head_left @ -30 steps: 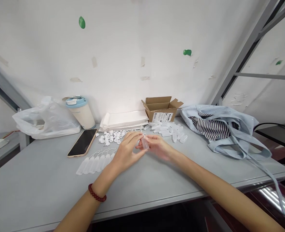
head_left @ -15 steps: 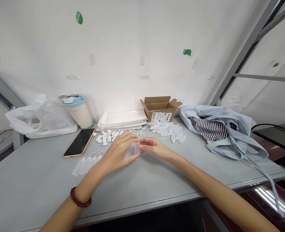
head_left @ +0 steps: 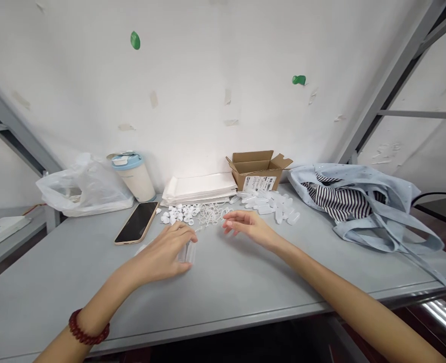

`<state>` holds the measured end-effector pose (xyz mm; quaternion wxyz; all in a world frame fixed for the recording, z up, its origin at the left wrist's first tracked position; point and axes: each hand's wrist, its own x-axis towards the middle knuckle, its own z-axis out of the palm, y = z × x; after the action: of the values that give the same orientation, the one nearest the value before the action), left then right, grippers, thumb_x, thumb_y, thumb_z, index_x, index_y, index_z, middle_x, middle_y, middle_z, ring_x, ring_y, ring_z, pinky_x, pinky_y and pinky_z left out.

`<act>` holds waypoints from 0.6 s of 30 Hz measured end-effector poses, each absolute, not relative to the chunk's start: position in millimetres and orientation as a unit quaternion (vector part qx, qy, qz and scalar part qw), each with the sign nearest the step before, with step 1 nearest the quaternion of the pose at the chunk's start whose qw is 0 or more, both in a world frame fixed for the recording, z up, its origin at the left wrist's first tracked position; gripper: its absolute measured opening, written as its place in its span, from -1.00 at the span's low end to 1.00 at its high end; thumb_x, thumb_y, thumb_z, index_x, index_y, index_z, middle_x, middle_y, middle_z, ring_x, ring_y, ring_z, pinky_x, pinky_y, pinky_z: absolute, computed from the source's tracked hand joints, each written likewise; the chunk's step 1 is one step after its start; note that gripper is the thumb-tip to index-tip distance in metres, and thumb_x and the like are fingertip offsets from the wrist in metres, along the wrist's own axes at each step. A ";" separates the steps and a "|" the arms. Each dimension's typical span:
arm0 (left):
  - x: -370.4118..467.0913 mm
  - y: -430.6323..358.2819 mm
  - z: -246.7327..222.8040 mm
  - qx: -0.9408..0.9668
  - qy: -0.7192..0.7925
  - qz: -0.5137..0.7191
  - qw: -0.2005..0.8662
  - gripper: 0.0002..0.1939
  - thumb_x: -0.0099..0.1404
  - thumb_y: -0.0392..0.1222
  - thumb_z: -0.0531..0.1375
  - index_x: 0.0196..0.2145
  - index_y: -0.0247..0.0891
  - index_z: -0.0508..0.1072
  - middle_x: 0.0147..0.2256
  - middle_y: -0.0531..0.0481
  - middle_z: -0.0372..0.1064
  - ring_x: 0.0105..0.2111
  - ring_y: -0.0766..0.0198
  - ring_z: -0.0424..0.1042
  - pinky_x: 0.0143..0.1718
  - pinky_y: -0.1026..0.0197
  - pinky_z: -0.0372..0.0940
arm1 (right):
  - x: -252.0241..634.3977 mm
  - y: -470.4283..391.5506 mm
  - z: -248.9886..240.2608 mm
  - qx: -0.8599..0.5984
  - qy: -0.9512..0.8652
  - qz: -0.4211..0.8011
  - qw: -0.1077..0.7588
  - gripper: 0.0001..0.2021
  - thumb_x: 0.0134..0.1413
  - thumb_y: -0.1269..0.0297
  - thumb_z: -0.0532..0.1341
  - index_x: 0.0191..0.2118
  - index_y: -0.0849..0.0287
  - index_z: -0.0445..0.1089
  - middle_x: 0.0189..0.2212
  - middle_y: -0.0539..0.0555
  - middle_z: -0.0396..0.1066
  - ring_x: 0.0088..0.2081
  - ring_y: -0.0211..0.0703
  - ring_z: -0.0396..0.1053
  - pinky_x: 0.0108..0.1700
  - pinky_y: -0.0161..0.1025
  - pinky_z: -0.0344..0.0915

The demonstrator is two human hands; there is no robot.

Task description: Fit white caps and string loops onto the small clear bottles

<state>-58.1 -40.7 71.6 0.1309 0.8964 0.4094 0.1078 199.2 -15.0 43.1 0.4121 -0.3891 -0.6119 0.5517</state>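
My left hand (head_left: pixel 166 252) lies low over the desk, thumb and fingers around a clear plastic tube (head_left: pixel 190 253); more clear tubes are partly hidden under it. My right hand (head_left: pixel 247 226) hovers to the right with fingers apart and nothing in them. Beyond my hands are a heap of small white caps (head_left: pixel 179 214), a tangle of white loops (head_left: pixel 211 214) and a pile of clear tubes (head_left: pixel 270 202).
A phone (head_left: pixel 137 223), a cup (head_left: pixel 135 176) and a plastic bag (head_left: pixel 82 189) stand left. At the back are a white stack (head_left: pixel 200 187) and an open carton (head_left: pixel 257 171). A blue cloth bag (head_left: pixel 363 196) lies right.
My left hand has moved left and toward me with the tube, over the tubes laid there. My right hand has let go of the tube and opened. The view has shifted slightly.
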 end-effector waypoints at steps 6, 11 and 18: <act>-57.0 -35.4 66.4 0.894 0.416 0.095 0.137 -0.69 0.04 -0.22 0.16 -0.19 -0.20 0.41 -0.17 -0.08 0.37 -0.07 0.03 0.24 -0.08 0.07 0.21 | 199.7 -15.4 44.1 -0.390 -0.614 0.551 0.409 -0.72 -0.03 0.14 0.30 -0.23 0.22 0.42 -0.34 0.10 0.49 -0.32 -0.16 0.48 -0.32 -0.23 0.35; -57.9 -32.9 64.0 0.898 0.413 0.085 0.127 -0.68 0.05 -0.21 0.15 -0.18 -0.21 0.41 -0.17 -0.08 0.36 -0.06 0.03 0.23 -0.07 0.08 0.19 | 199.8 -16.0 45.5 -0.398 -0.609 0.550 0.411 -0.74 -0.02 0.19 0.29 -0.22 0.23 0.40 -0.33 0.10 0.49 -0.33 -0.18 0.47 -0.33 -0.25 0.33; -56.4 -35.3 69.9 0.897 0.421 0.047 0.122 -0.67 0.05 -0.25 0.11 -0.16 -0.23 0.37 -0.16 -0.10 0.34 -0.06 0.02 0.21 -0.04 0.05 0.16 | 200.1 -16.0 45.0 -0.397 -0.611 0.548 0.412 -0.74 0.00 0.19 0.28 -0.20 0.22 0.39 -0.32 0.10 0.47 -0.33 -0.19 0.46 -0.34 -0.26 0.33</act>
<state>-56.4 -35.3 69.9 0.1218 0.8974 0.4214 0.0473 200.1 -16.0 45.0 0.4118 -0.3966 -0.6106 0.5480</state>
